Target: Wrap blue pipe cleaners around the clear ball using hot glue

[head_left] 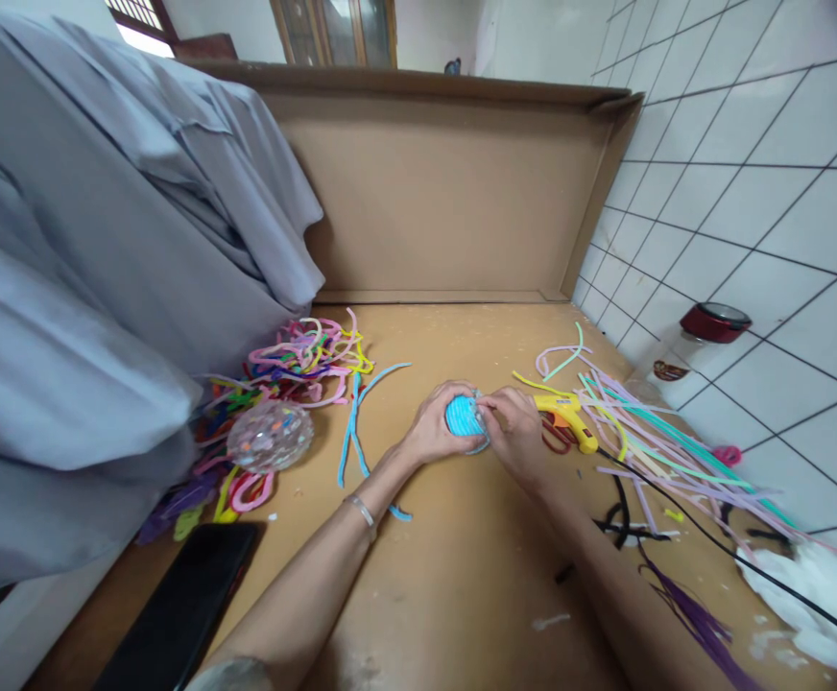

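Observation:
Wrapped around the left side of a round, ridged blue piece (464,416), my left hand (431,425) holds it above the table's middle. The piece looks wound from blue pipe cleaner. At its right edge my right hand (512,422) pinches with thumb and forefinger; what the fingertips grip is too small to make out. Loose blue pipe cleaners (352,432) lie to the left of my left hand. Just right of my right hand are a yellow hot glue gun (569,418) and, partly under it, red-handled scissors (557,437).
A tangle of coloured pipe cleaners (303,360), a clear speckled ball (271,435) and a black phone (180,605) lie left. Right are straight pipe cleaners (678,456), a red-lidded jar (706,336), the glue gun's cord (684,518) and white tissue (814,595). A cardboard panel (447,192) stands behind.

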Demonstrator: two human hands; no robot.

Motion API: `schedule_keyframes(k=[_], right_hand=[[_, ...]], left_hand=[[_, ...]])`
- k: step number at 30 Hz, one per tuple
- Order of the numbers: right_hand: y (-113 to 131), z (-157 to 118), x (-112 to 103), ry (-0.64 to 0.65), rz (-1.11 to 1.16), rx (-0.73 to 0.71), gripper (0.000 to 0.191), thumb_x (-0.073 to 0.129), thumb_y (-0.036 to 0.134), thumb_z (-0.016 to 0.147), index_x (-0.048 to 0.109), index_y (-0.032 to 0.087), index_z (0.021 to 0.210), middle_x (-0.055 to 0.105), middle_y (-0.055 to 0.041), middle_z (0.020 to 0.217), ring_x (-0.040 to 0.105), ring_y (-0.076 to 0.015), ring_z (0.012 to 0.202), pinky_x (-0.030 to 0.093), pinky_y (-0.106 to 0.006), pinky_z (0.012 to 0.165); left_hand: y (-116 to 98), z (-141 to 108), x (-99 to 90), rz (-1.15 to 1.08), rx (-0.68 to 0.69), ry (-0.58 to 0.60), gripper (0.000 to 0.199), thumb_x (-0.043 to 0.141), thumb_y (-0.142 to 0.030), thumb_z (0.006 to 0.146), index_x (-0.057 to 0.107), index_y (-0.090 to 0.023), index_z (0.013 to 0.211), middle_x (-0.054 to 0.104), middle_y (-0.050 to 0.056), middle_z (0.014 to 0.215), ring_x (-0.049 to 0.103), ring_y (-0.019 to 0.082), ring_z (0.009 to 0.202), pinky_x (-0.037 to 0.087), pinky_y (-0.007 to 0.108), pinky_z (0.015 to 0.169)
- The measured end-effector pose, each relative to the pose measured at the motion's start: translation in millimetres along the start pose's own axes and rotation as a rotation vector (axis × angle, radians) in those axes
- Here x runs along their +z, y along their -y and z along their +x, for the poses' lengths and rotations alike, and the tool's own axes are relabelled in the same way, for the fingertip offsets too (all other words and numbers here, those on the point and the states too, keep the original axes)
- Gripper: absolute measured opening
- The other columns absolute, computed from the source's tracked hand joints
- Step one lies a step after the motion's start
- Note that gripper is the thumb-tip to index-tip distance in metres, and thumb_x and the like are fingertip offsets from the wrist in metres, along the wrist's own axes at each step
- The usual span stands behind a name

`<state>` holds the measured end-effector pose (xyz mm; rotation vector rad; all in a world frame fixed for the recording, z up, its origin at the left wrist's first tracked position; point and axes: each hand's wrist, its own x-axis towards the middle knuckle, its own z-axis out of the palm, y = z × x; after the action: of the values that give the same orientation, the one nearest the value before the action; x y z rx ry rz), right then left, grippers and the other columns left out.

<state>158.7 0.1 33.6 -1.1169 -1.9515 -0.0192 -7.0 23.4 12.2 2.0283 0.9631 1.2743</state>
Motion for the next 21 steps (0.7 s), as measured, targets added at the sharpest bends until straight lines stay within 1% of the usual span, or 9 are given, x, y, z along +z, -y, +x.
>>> schedule_keyframes(k=[7, 11, 15, 21], right_hand=[[0.7, -1.1, 1.2, 0.005, -0.010, -0.035, 0.023, 0.045, 0.029, 0.096, 0.065, 0.021, 0.088, 0.066, -0.0039, 0.084, 0.057, -0.0183, 0.082, 0.037, -0.033, 0.075], [1.7, -1.2, 0.7, 0.034, -0.012, -0.019, 0.023, 0.045, 0.030, 0.096, 0.066, 0.022, 0.090, 0.066, -0.0040, 0.086, 0.057, -0.0183, 0.084, 0.037, -0.033, 0.076], [2.0, -1.2, 1.1, 0.026, -0.012, -0.033, 0.023, 0.045, 0.030, 0.096, 0.066, 0.021, 0.090, 0.066, -0.0043, 0.086, 0.057, -0.0186, 0.085, 0.037, -0.034, 0.076], [1.2, -1.5, 1.1, 0.047, -0.016, -0.040, 0.024, 0.044, 0.030, 0.096, 0.066, 0.021, 0.092, 0.066, -0.0045, 0.088, 0.057, -0.0186, 0.086, 0.037, -0.034, 0.078]], left_hand=[[1.0, 0.1, 0.0, 0.005, 0.029, -0.002, 0.054, 0.080, -0.026, 0.057, 0.056, -0.021, 0.105, 0.063, 0.010, 0.118, 0.060, 0.026, 0.113, 0.047, 0.043, 0.101], [-0.3, 0.2, -0.4, -0.001, 0.013, 0.006, 0.054, 0.080, -0.026, 0.056, 0.056, -0.022, 0.104, 0.063, 0.009, 0.117, 0.060, 0.026, 0.113, 0.047, 0.043, 0.100], [-0.3, 0.1, -0.7, -0.014, 0.016, 0.010, 0.054, 0.080, -0.027, 0.056, 0.056, -0.022, 0.105, 0.062, 0.010, 0.119, 0.060, 0.027, 0.113, 0.047, 0.043, 0.100], [1.6, -0.4, -1.3, -0.015, -0.001, 0.027, 0.055, 0.080, -0.025, 0.057, 0.056, -0.023, 0.106, 0.060, 0.009, 0.122, 0.058, 0.027, 0.116, 0.045, 0.044, 0.101]])
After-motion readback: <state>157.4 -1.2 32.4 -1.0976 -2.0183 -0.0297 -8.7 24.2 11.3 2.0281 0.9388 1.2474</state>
